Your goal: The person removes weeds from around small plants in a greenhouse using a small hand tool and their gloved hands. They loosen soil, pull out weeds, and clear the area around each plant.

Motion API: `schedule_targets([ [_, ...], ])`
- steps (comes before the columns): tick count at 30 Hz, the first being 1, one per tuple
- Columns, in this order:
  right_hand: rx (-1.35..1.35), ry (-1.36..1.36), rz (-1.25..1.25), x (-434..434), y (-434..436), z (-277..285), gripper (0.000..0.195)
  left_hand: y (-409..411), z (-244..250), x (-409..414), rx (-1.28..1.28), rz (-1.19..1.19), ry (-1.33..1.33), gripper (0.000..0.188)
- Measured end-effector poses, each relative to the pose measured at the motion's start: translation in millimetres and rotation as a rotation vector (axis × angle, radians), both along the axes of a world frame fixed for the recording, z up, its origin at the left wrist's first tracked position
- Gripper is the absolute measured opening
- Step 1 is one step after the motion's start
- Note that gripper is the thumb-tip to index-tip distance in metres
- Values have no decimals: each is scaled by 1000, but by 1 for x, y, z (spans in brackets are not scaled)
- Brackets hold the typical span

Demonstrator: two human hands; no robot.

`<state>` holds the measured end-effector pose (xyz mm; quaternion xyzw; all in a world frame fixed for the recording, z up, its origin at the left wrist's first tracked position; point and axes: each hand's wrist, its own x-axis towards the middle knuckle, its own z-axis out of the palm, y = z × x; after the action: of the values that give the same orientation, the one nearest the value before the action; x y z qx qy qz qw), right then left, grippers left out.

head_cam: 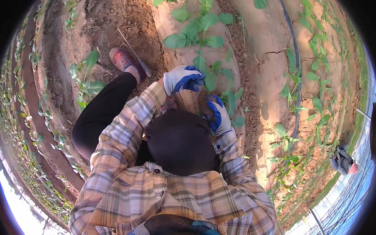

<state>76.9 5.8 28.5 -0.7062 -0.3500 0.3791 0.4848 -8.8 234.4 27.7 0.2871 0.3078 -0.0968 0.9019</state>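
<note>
My left hand, in a white glove with a blue coated palm, is over the soil bed beside a leafy green plant. Its fingers are curled close to a leaf; whether they pinch anything is unclear. Lower and to the right, my right hand wears a matching glove. Its fingers bend down toward the soil at the plant's base. Something brown, perhaps soil, shows by those fingertips, and my dark-clad knee is beside that hand. Larger leaves of the same row spread beyond both hands.
A thin stick-like tool with a flat pale end lies across my left shoe. A dark irrigation hose runs along the bed to the right. Another plant grows left of my leg. A dark cloth bundle is at the far right.
</note>
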Motion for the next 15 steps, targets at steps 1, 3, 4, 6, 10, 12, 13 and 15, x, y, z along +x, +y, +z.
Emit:
schedule_targets([
  [1, 79, -303, 96, 5, 3, -6, 37, 3, 0, 5, -39, 68, -31, 24],
  [3, 139, -592, 170, 10, 12, -21, 43, 11, -2, 15, -103, 104, -53, 21],
  [4, 119, -582, 148, 9, 19, -28, 46, 14, -4, 20, -142, 127, -65, 21],
  [6, 85, -528, 87, 4, 44, -30, 45, 29, -25, 25, -248, 136, -169, 21],
  [10, -66, 35, -260, 22, 56, -62, 41, 32, -10, 47, -164, 140, -63, 20],
  [12, -54, -116, -251, 31, 67, -65, 36, 33, -6, 51, -140, 143, -39, 20],
  [13, -42, -435, -142, 31, 75, -52, 31, 36, -7, 49, -123, 153, -19, 20],
  [15, 24, -339, -385, 34, 86, -51, 28, 38, -5, 53, -128, 145, -37, 21],
])
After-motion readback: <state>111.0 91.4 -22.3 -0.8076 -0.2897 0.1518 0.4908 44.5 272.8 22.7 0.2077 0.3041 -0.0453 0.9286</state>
